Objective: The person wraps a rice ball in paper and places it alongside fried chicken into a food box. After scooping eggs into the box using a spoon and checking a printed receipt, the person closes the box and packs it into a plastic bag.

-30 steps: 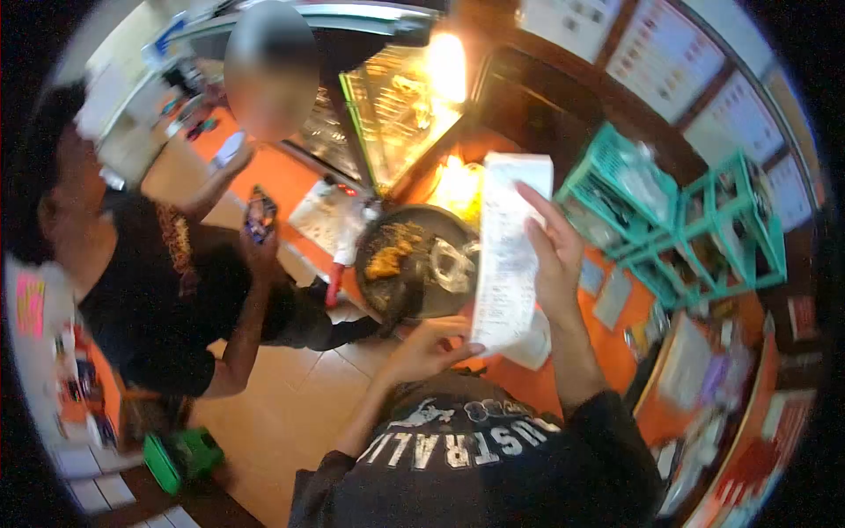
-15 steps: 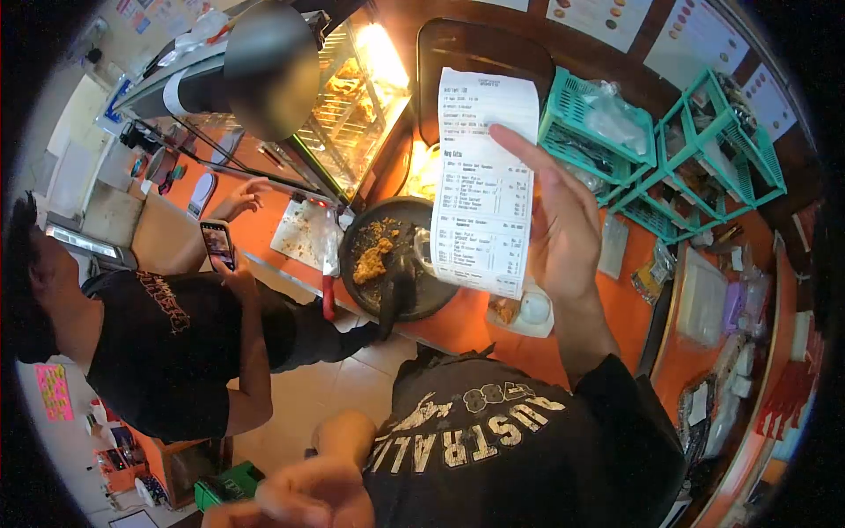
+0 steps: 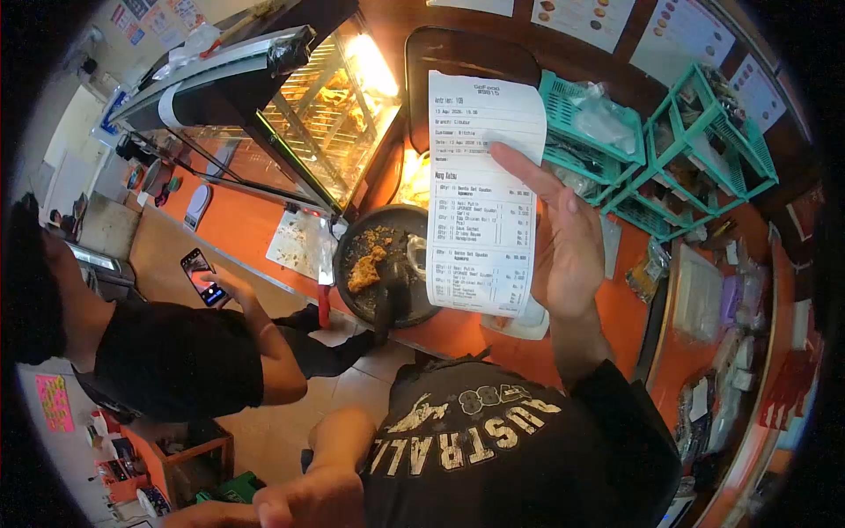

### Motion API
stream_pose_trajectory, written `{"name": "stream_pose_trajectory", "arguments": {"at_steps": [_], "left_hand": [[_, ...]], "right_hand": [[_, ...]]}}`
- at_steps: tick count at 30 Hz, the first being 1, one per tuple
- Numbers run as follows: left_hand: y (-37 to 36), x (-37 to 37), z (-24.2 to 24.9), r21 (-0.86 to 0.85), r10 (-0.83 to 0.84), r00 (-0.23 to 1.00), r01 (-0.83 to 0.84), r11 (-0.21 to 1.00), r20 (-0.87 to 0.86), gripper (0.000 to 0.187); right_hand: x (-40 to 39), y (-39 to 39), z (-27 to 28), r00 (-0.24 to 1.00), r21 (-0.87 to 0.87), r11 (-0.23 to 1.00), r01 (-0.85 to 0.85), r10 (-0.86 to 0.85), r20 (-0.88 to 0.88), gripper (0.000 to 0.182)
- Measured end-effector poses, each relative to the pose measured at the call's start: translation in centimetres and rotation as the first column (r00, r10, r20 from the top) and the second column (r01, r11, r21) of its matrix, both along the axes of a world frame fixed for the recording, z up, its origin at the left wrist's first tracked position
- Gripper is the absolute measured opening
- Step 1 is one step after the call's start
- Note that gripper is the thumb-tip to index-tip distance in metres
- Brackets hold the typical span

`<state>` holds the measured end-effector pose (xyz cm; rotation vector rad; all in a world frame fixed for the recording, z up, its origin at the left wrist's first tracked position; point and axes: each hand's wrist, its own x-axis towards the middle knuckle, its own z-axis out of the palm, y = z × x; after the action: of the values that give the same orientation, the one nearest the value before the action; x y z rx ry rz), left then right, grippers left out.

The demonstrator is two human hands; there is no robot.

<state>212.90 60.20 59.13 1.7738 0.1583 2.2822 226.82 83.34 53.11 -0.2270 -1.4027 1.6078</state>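
Note:
A long white printed receipt hangs upright before me, its text facing me. My right hand grips its right edge, a finger lying across the front. At the bottom edge, my left hand is partly cut off; its visible fingers are apart, with nothing seen in them. Behind the receipt sits a round dark pan on the orange counter. A piece of fried chicken and loose crumbs lie in it. The receipt covers part of a white tray beside the pan.
A lit display case holds fried food. At left, a person in black holds a phone. Teal baskets stand at right, near packed goods. A crumb-strewn white board and a scale are on the counter.
The receipt has shifted slightly left and down in view, its print sharper. My left hand is lower. The person at left has brought a raised hand down and lowered the phone.

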Motion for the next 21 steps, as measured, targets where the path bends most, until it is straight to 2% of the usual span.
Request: {"name": "stream_pose_trajectory", "arguments": {"at_steps": [1,2,4,5,7,8,10,13,16,18,19,20,21], "left_hand": [[0.0,0.1,-0.2,0.007,-0.001,1.0,0.001,1.0,-0.003,0.047],[0.3,0.9,-0.3,0.023,0.254,0.967,-0.255,0.967,0.027,0.047],[0.5,0.9,-0.2,0.031,0.49,0.87,-0.492,0.87,0.06,0.047],[0.6,0.3,0.1,0.036,0.23,0.973,-0.23,0.973,0.009,0.046],[1.0,-0.1,0.2,0.03,-0.051,0.998,0.052,0.998,-0.04,0.046],[1.1,-0.1,0.1,0.054,-0.182,0.983,0.183,0.982,-0.033,0.045],[1.3,0.1,0.0,0.081,-0.302,0.953,0.304,0.949,-0.027,0.045],[1.8,0.7,0.0,0.199,-0.312,0.949,0.299,0.933,0.037,0.046],[2.0,1.3,0.0,0.274,-0.321,0.943,0.288,0.918,0.084,0.046],[1.9,1.6,0.2,0.123,0.097,0.993,-0.104,0.987,0.068,0.046],[1.9,1.1,-0.1,0.122,0.097,0.993,-0.105,0.987,0.068,0.046],[2.0,0.1,-0.9,0.275,-0.121,0.993,0.12,0.954,-0.012,0.049],[1.9,-0.3,-1.4,0.342,-0.221,0.973,0.229,0.912,-0.062,0.05]], "right_hand": [[0.1,-0.1,0.1,1.0,0.004,1.0,-0.021,0.021,-0.001,0.06],[0.0,-0.1,-0.1,1.0,-0.012,1.0,-0.025,0.025,-0.015,0.06],[0.0,-0.2,-0.3,0.999,-0.028,0.999,-0.028,0.027,-0.031,0.06],[0.0,-0.2,-0.4,0.999,-0.048,0.998,-0.039,0.037,-0.029,0.06],[0.1,-0.2,-0.3,0.999,-0.065,0.997,-0.048,0.046,-0.027,0.061],[0.1,-0.2,-0.1,0.999,-0.044,0.998,-0.037,0.037,-0.006,0.061],[-0.2,-0.4,-0.1,0.999,-0.02,0.999,-0.034,0.034,0.016,0.061],[-0.6,-0.5,-0.4,0.999,-0.058,0.998,0.003,-0.005,-0.048,0.061],[-0.2,-0.5,-0.4,0.996,-0.075,0.995,-0.07,0.065,-0.063,0.061],[-0.1,-0.5,-0.4,0.994,-0.111,0.99,-0.083,0.074,-0.081,0.061],[-0.2,-0.6,-0.3,0.994,-0.113,0.99,-0.084,0.075,-0.081,0.061],[-0.3,-0.6,-0.3,0.996,-0.109,0.993,-0.055,0.048,-0.071,0.062],[-0.4,-0.7,-0.3,0.998,-0.106,0.994,-0.028,0.021,-0.062,0.062]]}}
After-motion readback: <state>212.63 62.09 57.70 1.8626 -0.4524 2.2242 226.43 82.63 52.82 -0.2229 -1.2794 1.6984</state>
